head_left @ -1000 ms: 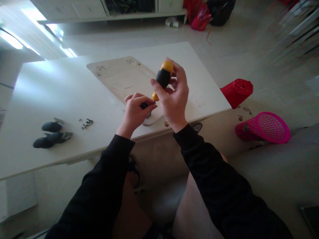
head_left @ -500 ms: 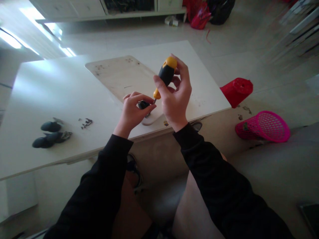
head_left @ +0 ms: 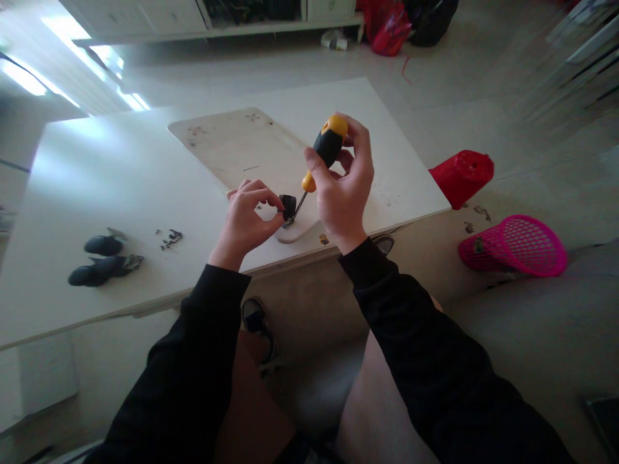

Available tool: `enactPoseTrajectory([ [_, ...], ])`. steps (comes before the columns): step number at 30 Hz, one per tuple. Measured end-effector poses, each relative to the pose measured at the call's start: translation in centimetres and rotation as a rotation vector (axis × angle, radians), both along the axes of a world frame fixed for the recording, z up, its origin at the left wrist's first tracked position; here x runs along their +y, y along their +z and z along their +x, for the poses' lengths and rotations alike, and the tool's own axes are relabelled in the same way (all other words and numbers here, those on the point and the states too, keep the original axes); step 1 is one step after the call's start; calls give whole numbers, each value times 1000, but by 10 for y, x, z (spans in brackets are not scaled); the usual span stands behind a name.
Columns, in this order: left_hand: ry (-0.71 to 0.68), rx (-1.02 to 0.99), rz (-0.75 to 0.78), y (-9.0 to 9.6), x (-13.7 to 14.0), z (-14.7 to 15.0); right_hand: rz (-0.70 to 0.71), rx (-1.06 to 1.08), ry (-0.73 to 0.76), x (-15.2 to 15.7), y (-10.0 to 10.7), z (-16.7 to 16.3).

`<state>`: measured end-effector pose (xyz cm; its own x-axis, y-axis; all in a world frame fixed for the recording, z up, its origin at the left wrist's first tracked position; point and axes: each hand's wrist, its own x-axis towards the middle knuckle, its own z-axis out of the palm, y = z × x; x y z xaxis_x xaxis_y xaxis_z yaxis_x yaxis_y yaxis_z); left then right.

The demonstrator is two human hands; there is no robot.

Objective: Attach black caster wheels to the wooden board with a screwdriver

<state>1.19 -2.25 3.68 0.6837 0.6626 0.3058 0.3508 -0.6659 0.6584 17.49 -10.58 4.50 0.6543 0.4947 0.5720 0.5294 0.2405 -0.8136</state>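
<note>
My right hand [head_left: 344,183] is wrapped around the yellow-and-black handle of a screwdriver [head_left: 329,145], which slants down to the left. Its metal shaft reaches to a small black caster [head_left: 288,205] with a metal plate at its lower end. The tip lies at that plate; whether it sits in a screw cannot be made out. On the caster's left side, my left hand [head_left: 251,216] pinches it between thumb and fingers, over the near end of a pale board [head_left: 213,138]. Further left on the white table [head_left: 130,167] are several dark screws [head_left: 171,239] and more black casters [head_left: 104,245].
A red bin [head_left: 461,177] and a pink mesh basket [head_left: 512,248] are on the floor beyond the table's right edge. A white cabinet [head_left: 140,19] stands at the back, with red bags [head_left: 387,29] and a black bag [head_left: 432,19] beside it.
My left hand has drawn back slightly to the left, leaving more of the caster and the screwdriver's shaft in sight. The screwdriver has shifted a little down and right.
</note>
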Motion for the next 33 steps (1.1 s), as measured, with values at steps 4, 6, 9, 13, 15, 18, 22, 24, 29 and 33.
enactPoseTrajectory([
  [4,-32,57,10,-4,1,-4,7,95,40,0,0,0],
  [6,-38,91,15,-7,1,-5,5,120,38,1,-1,0],
  [9,-37,138,-1,-12,0,-6,8,121,33,2,-3,2],
  [13,-2,176,-37,-16,-3,-6,31,65,1,2,-5,5],
  [15,23,192,-28,-17,-5,-5,35,41,-12,2,-5,6],
  [18,59,216,-6,-19,-12,-3,22,63,8,0,-4,5],
  [22,128,197,50,-24,-21,0,9,73,20,0,-4,4],
  [24,159,178,72,-28,-25,0,13,60,4,1,-4,5],
  [29,246,133,58,-40,-35,1,9,68,15,2,-5,7],
  [33,341,169,16,-32,-47,5,8,34,-10,3,-8,9],
])
